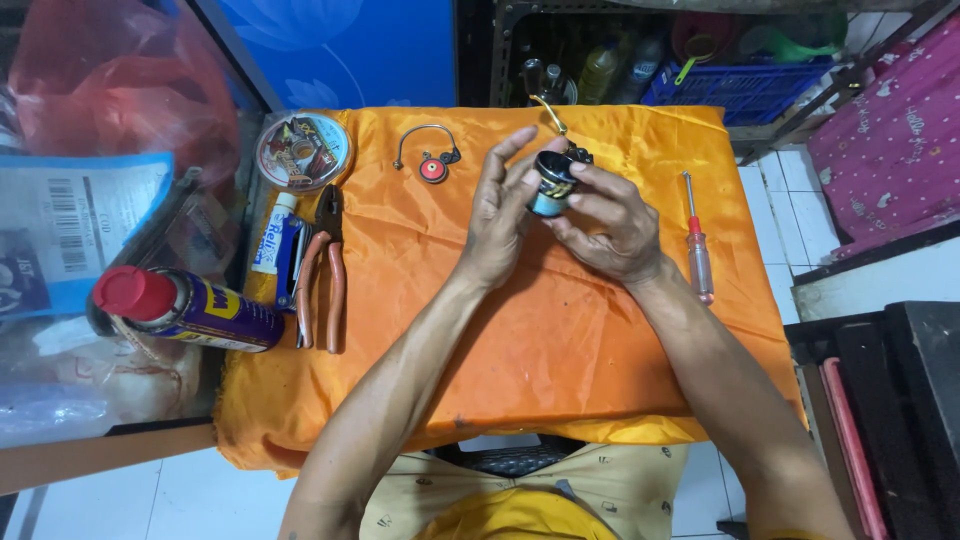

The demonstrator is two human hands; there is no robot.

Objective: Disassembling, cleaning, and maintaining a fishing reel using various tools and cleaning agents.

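Spray can with red cap, lying on its side at the far left edge of the orange cloth. Round line spool above it; small blue-and-white tube and orange-handled pliers just beside. Bail wire with red roller, loose on the cloth, near your left hand.

Fishing reel body, dark with a gold arm, lifted above the cloth between both hands. Your left hand pinches its near side with thumb and fingertips; your right hand wraps and grasps the far side. Keep the right grip firm and let the left fingers do the fine work, low over the cloth so small parts land there.

Red-handled screwdriver, far right, well apart.
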